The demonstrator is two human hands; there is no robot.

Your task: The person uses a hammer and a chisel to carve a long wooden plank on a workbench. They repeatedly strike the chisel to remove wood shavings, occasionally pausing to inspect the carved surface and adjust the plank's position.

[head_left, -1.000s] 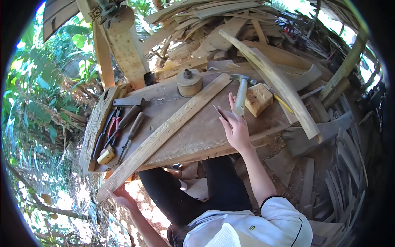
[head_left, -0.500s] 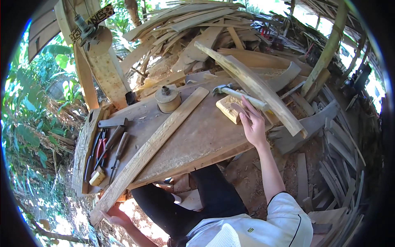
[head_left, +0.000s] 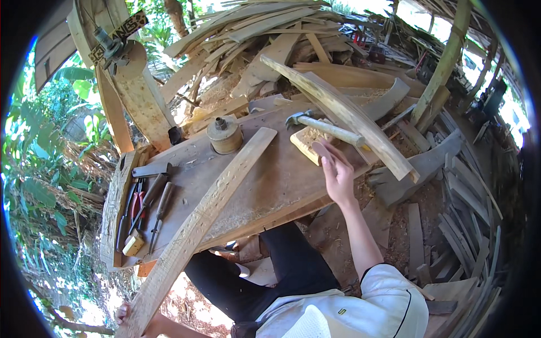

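Head view: left hand (head_left: 123, 313) on a long plank (head_left: 198, 226), right hand (head_left: 339, 176) with a thin flat piece (head_left: 323, 152), both at the tabletop (head_left: 259, 194)

The plank slants over the tabletop and juts past its near left edge, where the left fingers are clamped on it; the right fingers are closed on the thin flat piece at the tabletop's right end, where a wooden block (head_left: 303, 145) and hammer (head_left: 333, 131) also sit; a round can (head_left: 224, 138) stands toward the tabletop's far edge, pliers (head_left: 135, 205) and a chisel (head_left: 163, 204) at its left end

a long pitted plank (head_left: 201, 222) slants off the bench (head_left: 265, 183), a thin piece (head_left: 322, 151) to its right.
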